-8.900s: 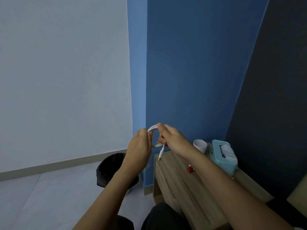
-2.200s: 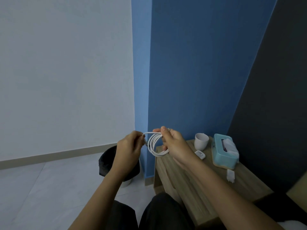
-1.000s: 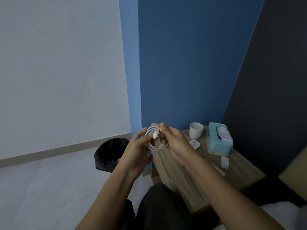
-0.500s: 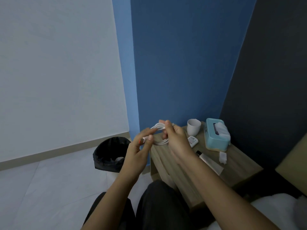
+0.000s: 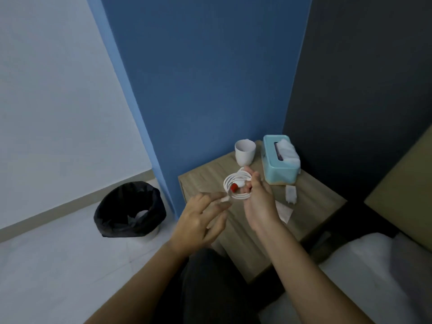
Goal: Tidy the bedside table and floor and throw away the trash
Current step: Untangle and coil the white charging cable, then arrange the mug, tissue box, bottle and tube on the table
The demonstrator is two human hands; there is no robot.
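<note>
Head camera: over the bedside table [image 5: 201,181], the person's right hand [image 5: 259,202] grips a coiled white cable [image 5: 236,185], fingers curled through the loop, a red-tipped plug [image 5: 233,187] lying across its middle. The left hand [image 5: 201,220], blurred, is spread open at about 8 o'clock of the coil, its fingertips [image 5: 222,199] near the coil's lower edge; contact cannot be told. The coil faces the camera, its round plane tilted toward 10 o'clock; being a ring, it has no clear long axis, though the plug points toward 7 o'clock. The risk, in judgement: with one hand holding, the springy loops could unwind and spill once set down unsecured. A white cup [image 5: 244,152] and teal tissue box [image 5: 279,160] stand at 12 to 1 o'clock; a black bin [image 5: 129,209] waits at 9 o'clock.
</note>
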